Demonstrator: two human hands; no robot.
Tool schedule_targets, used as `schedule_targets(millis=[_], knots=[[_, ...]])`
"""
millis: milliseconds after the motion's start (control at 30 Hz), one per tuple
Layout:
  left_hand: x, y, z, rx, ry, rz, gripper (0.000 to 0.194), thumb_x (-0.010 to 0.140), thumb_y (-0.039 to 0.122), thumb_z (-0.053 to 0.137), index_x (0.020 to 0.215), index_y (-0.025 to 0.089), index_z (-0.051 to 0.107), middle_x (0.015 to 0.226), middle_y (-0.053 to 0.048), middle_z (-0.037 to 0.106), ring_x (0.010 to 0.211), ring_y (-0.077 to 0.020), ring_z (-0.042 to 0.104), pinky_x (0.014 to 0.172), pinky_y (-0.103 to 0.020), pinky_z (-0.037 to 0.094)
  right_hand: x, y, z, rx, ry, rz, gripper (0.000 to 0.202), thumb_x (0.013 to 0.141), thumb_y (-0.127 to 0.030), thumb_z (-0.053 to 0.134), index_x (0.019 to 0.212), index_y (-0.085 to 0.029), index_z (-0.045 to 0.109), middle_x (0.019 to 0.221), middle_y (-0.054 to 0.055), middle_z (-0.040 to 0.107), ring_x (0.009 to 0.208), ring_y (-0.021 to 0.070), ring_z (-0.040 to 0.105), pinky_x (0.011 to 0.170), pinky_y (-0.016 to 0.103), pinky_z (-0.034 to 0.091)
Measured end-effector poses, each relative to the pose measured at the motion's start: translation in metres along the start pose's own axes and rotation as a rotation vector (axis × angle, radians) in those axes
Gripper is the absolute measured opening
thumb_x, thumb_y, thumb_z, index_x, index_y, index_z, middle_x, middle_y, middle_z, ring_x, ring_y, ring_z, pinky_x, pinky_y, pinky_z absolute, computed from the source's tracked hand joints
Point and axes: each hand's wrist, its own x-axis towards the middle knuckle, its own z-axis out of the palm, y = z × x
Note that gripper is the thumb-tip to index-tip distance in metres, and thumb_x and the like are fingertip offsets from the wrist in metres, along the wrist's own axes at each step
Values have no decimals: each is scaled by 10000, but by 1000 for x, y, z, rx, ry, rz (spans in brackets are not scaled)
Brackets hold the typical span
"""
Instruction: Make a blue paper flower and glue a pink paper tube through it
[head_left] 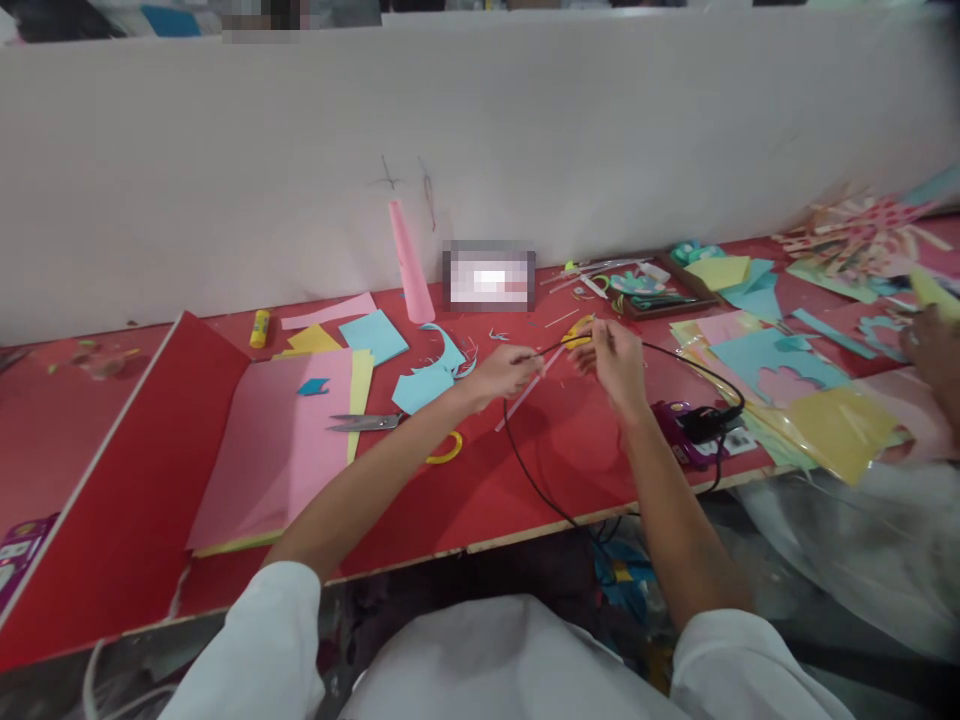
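Note:
A thin black cable (551,350) runs between my two hands above the red table (480,510). My left hand (504,374) is closed on one part of it, and from there the cable hangs in a loop to the table's front edge. My right hand (611,362) pinches it farther right, where it curves towards a black plug-like block (705,425). A yellow object (577,332), partly hidden, lies just behind my right hand. Under my left forearm are scissors (367,423) with a yellow handle. Cut light-blue paper (424,388) lies beside them.
A pink paper cone (411,265) stands by the white partition (300,160). Left are an open red folder (127,480), pink sheets (292,440) and a glue stick (259,328). Right are a brown tray (697,290), paper scraps (780,360) and another person's hand (934,345).

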Motion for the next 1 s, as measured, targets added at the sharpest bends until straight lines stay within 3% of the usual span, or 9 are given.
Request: schedule_targets(millis=[133, 333, 567, 700, 800, 867, 900, 933, 1000], knots=[[16, 17, -11, 284, 145, 116, 247, 1038, 221, 546, 815, 159, 633, 572, 79, 393, 510, -72, 325, 537, -231, 248, -4, -1, 18, 118, -229, 98, 568, 828, -790, 782, 963, -265, 612, 600, -38, 649, 453, 158, 598, 419, 265, 493], [14, 19, -19, 130, 40, 47, 251, 1063, 277, 598, 836, 170, 596, 603, 86, 352, 494, -60, 336, 510, -212, 283, 8, 5, 21, 213, -44, -19, 476, 870, -685, 794, 865, -254, 592, 639, -48, 597, 492, 120, 540, 427, 244, 450], [14, 6, -41, 116, -43, -48, 248, 1072, 322, 610, 894, 155, 649, 652, 64, 435, 511, -63, 533, 524, -195, 418, 44, 30, 7, 274, 188, -29, 455, 886, -654, 783, 864, -260, 557, 606, -69, 539, 469, 111, 496, 406, 240, 398], [19, 9, -31, 97, -176, -66, 273, 1059, 366, 641, 888, 153, 645, 688, 48, 498, 567, -71, 616, 559, -197, 451, 58, 28, 3, 302, 330, -37, 368, 970, -593, 691, 906, -284, 504, 624, -87, 482, 478, 114, 484, 437, 253, 406], [26, 16, -18, 86, -126, -31, 301, 1066, 337, 634, 830, 150, 630, 638, 56, 478, 514, -61, 567, 528, -197, 410, 51, 14, 4, 277, 386, -66, 276, 1030, -539, 616, 1120, -308, 495, 671, -102, 519, 465, 107, 461, 430, 250, 366], [34, 24, -11, 83, 11, 24, 322, 1072, 310, 631, 790, 157, 601, 591, 75, 431, 454, -42, 477, 487, -190, 344, 35, 4, 9, 234, 289, -115, 389, 1037, -530, 618, 1340, -345, 460, 701, -106, 576, 446, 110, 438, 416, 253, 322], [40, 29, -8, 70, 81, 57, 333, 1078, 300, 624, 779, 161, 586, 577, 83, 407, 434, -32, 418, 470, -187, 302, 25, 0, 12, 215, 238, -119, 383, 1035, -560, 617, 1327, -344, 497, 672, -104, 559, 448, 114, 427, 420, 255, 314], [45, 34, -7, 50, 144, 89, 344, 1088, 286, 606, 767, 165, 571, 565, 90, 382, 420, -24, 366, 457, -186, 255, 14, -3, 16, 190, 141, -94, 355, 1024, -625, 613, 1193, -316, 570, 623, -96, 520, 455, 118, 431, 430, 258, 321], [58, 45, -6, 19, 250, 147, 343, 1114, 223, 528, 779, 163, 565, 573, 89, 387, 417, -17, 349, 454, -186, 216, -6, -9, 22, 155, -267, 57, 545, 978, -799, 545, 918, -267, 647, 525, -69, 481, 414, 121, 400, 407, 272, 286]])
